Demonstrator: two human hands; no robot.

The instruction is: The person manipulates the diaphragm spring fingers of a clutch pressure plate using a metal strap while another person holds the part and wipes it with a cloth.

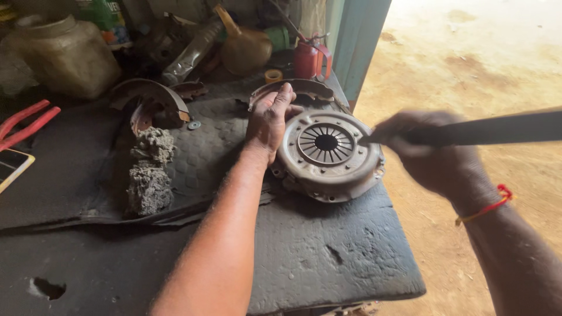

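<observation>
two hands busy. left hand (269, 120) fingers spread, pressing the rim of a rusty clutch plate (326, 153) on the matted bench (328, 251). right hand (436, 155) clenched round a dark flat bar (486, 130) (blurred), tip near the hub. bar could slip, i'd say, striking the bracing fingers; plate sits close to the bench edge.

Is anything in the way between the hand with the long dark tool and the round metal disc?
Nothing visible is. The right hand holds a long dark tool whose tip already reaches the round metal disc. The left hand rests on the disc's far-left edge, clear of the tool.
</observation>
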